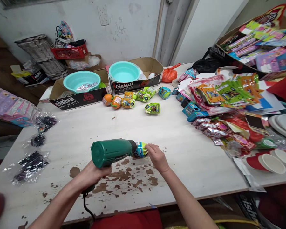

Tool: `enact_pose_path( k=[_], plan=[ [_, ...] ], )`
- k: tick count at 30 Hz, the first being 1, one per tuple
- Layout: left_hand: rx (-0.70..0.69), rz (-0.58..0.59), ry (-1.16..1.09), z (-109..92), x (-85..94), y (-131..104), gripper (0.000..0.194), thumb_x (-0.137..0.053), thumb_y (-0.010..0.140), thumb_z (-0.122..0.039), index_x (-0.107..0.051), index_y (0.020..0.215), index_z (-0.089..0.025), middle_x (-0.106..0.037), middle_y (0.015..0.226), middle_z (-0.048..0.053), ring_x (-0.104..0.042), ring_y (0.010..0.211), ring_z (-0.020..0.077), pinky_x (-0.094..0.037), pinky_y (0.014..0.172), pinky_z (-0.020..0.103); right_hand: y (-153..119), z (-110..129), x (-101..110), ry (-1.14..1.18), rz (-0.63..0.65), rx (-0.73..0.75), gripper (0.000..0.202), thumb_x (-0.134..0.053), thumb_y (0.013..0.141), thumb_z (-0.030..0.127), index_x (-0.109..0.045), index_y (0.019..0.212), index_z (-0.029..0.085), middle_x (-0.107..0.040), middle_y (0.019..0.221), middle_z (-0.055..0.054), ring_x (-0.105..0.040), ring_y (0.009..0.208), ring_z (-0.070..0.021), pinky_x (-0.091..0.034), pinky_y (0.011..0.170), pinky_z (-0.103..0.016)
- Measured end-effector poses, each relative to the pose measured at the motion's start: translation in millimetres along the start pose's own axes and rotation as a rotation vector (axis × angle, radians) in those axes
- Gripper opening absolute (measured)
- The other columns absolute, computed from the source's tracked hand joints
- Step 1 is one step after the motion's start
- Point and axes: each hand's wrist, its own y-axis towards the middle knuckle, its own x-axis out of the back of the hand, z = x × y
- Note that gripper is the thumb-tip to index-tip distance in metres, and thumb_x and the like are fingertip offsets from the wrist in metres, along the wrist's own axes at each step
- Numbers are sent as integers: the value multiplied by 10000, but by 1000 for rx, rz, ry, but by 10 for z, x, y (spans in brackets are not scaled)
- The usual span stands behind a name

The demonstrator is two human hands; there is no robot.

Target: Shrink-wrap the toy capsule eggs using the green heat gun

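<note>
A green heat gun [112, 152] with a black nozzle is gripped by its handle in my left hand [91, 175]. Its nozzle points right, close against a small blue and green wrapped container [140, 150]. My right hand [156, 157] pinches that container by its right end, just over the table. Farther back lies a similar green wrapped container [153, 108] on its side. Behind it are several more, among them an orange one [116, 102] and a blue one [164, 92].
The white table [85, 127] has peeling brown patches near me. Cardboard boxes hold turquoise basins [82, 79] at the back. Packets [228, 92] and paper cups [268, 162] crowd the right side. Clear bags of dark items [34, 162] lie left. The gun's black cord [85, 203] hangs over the front edge.
</note>
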Motion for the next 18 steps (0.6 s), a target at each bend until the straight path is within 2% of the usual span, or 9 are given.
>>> enact_pose_path(
  k=[2, 4, 8, 11, 14, 16, 18],
  plan=[
    [6, 39, -95, 80, 102, -32, 154, -641, 684, -305, -534, 664, -195, -479, 625, -35, -422, 579, 133, -373, 543, 263, -10, 5, 139, 96, 23, 13, 298, -453, 895, 138, -630, 1118, 224, -671, 1075, -92, -606, 1033, -206, -511, 917, -372],
    [25, 85, -197, 174, 201, -72, 187, -667, 692, -336, -584, 750, -179, -536, 677, -11, -482, 599, 147, -415, 567, 278, -57, -6, 217, 249, 14, -105, 264, -497, 879, 178, -657, 1078, 245, -686, 1060, -68, -626, 1008, -202, -520, 908, -373],
    [23, 134, -357, 283, 313, -197, 173, -690, 685, -291, -616, 774, -162, -572, 666, 1, -506, 556, 139, -430, 549, 284, -241, 49, 174, 698, -139, -634, 216, -656, 756, 303, -698, 946, 211, -724, 923, -60, -672, 846, -210, -559, 766, -343],
    [7, 136, -409, 294, 292, -294, 200, -709, 662, -302, -635, 783, -160, -590, 685, 6, -513, 545, 136, -428, 535, 279, -386, 219, 29, 987, -276, -927, 322, -765, 611, 315, -701, 898, 184, -733, 851, -60, -664, 764, -212, -551, 676, -319],
    [-15, 145, -400, 345, 219, -353, 243, -714, 652, -350, -649, 796, -165, -610, 701, 17, -534, 576, 157, -438, 556, 288, -468, 435, -124, 1145, -369, -1093, 311, -808, 511, 261, -694, 788, 176, -717, 722, -36, -627, 623, -175, -514, 560, -271],
    [-35, 138, -318, 423, 163, -376, 205, -683, 690, -367, -646, 741, -172, -601, 671, 14, -533, 615, 166, -438, 600, 289, -481, 554, -202, 1198, -430, -1192, 282, -816, 469, 233, -676, 707, 174, -689, 631, -17, -595, 547, -147, -480, 496, -238],
    [-19, 146, -202, 503, 109, -391, 206, -655, 717, -377, -621, 667, -180, -569, 627, 6, -509, 624, 165, -423, 616, 282, -477, 632, -249, 1224, -476, -1259, 292, -819, 442, 215, -669, 689, 174, -681, 610, -14, -599, 545, -148, -487, 497, -240]
  ],
)
